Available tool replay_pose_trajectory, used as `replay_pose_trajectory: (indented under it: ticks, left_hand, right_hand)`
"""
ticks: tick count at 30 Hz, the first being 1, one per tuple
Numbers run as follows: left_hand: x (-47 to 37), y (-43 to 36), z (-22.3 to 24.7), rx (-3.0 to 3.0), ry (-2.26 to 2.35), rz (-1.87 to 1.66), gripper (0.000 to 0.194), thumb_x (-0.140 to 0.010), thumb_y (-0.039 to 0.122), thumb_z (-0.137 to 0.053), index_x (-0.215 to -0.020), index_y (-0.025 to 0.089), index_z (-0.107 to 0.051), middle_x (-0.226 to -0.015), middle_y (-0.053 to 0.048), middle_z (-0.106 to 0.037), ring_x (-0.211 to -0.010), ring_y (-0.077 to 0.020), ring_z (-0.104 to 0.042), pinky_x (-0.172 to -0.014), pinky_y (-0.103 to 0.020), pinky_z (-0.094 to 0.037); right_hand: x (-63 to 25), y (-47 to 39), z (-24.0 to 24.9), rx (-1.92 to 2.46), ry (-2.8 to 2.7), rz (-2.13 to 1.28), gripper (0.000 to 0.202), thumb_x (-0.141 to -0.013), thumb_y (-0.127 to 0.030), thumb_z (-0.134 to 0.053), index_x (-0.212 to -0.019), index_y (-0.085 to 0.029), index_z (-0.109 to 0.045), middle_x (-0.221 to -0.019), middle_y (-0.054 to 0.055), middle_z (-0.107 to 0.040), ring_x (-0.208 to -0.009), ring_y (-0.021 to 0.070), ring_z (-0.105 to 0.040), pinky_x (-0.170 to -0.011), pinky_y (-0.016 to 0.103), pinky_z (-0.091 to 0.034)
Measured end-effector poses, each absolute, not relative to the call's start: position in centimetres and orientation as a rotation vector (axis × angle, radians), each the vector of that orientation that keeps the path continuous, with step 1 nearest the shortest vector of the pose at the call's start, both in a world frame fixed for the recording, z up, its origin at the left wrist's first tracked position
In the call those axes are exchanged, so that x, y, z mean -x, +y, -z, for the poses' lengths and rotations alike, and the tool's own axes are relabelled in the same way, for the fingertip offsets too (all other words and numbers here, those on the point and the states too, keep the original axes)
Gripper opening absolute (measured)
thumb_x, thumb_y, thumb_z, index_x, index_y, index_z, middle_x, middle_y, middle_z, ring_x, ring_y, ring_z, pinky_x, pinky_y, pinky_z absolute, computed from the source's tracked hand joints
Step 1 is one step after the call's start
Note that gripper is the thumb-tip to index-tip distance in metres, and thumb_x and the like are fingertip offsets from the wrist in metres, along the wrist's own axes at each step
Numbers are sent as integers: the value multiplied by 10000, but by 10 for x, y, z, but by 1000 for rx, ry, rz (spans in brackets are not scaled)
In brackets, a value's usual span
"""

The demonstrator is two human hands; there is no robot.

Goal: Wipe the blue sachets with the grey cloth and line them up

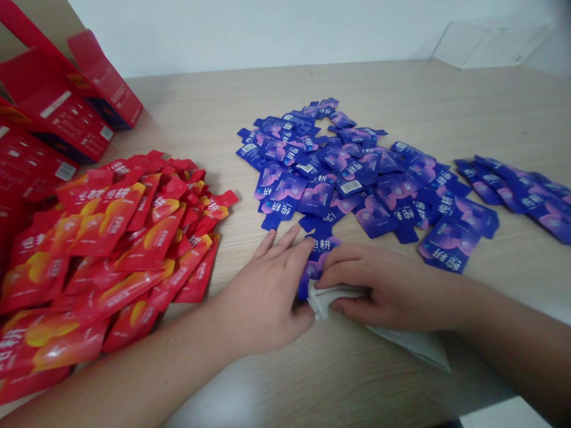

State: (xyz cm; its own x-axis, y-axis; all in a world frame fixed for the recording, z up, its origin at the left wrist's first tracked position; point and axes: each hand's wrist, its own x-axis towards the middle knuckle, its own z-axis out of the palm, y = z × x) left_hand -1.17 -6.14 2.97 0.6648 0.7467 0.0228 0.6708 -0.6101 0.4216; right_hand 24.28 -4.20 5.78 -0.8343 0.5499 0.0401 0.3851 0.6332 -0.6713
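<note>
A small blue-and-purple sachet (317, 255) lies on the table between my two hands. My left hand (274, 297) rests flat at its left side, fingers stretched out, with the index finger and thumb at the sachet's edge. In my right hand (383, 285) is a folded white cloth (341, 292), pinched between thumb and fingers and bunched against the sachet's lower end. The cloth's loose part hangs out beneath that hand. Right behind my hands spreads a loose pile of similar blue sachets (319, 193).
A heap of red-and-orange sachets (116, 232) covers the left side. Open red boxes (57, 107) stand behind it. More blue sachets (521, 187) lie at the far right. A white wall (285, 32) bounds the wooden table (214, 113) at the back.
</note>
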Motion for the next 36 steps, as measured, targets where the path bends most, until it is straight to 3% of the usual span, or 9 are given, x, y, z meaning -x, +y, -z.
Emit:
replay_pose_trajectory:
  ticks: [8, 13, 17, 24, 30, 36]
  left_hand:
    - [12, -62, -32, -2546, 1127, -235, 891, -875, 343, -659, -1658, 65, -338, -1693, -233, -449, -1635, -396, -315, -1351, -617, -213]
    - [11, -62, -32, -2559, 1131, -221, 938, -877, 345, -651, -1678, 30, -280, -1707, -258, -411, -1642, -406, -286, -1348, -621, -219]
    - [11, -62, -32, -2570, 1137, -194, 967, -897, 338, -628, -1697, 4, -199, -1718, -274, -379, -1649, -417, -252, -1341, -630, -231]
    - [13, -64, -32, -2588, 1103, -154, 948, -881, 327, -651, -1676, 21, -236, -1721, -266, -378, -1656, -407, -238, -1346, -637, -205]
    - [11, -64, -32, -2607, 1134, -151, 860, -955, 361, -605, -1676, 38, -267, -1726, -235, -386, -1634, -355, -335, -1356, -576, -223]
    - [11, -64, -31, -2610, 1123, -174, 884, -954, 355, -599, -1685, 12, -238, -1732, -255, -362, -1644, -384, -297, -1355, -580, -220]
  right_hand:
    - [-246, -23, -38, 1049, -2632, -514, 177, -1031, -260, -646, -1158, -206, -755, -1090, 86, -712, -1036, 270, -675, -904, 439, -558]
    - [-247, -22, -38, 1137, -2521, -414, 228, -1032, -258, -637, -1235, -199, -724, -1162, 97, -729, -1103, 282, -687, -974, 455, -555]
    - [-250, -32, -50, 1009, -2410, -633, 247, -1009, -258, -684, -1251, -216, -704, -1200, 74, -739, -1137, 238, -694, -998, 380, -556]
    - [-241, -46, -64, 821, -2605, -1122, 216, -945, -157, -718, -1137, -256, -735, -1162, 13, -749, -1065, 185, -708, -930, 308, -553]
    - [-242, -36, -49, 1051, -2652, -660, 178, -1015, -258, -665, -1167, -234, -754, -1131, 70, -729, -1026, 248, -697, -866, 381, -549]
    - [-245, -17, -40, 1147, -2600, -374, 204, -1028, -245, -618, -1189, -203, -736, -1117, 93, -727, -1058, 282, -694, -921, 434, -558]
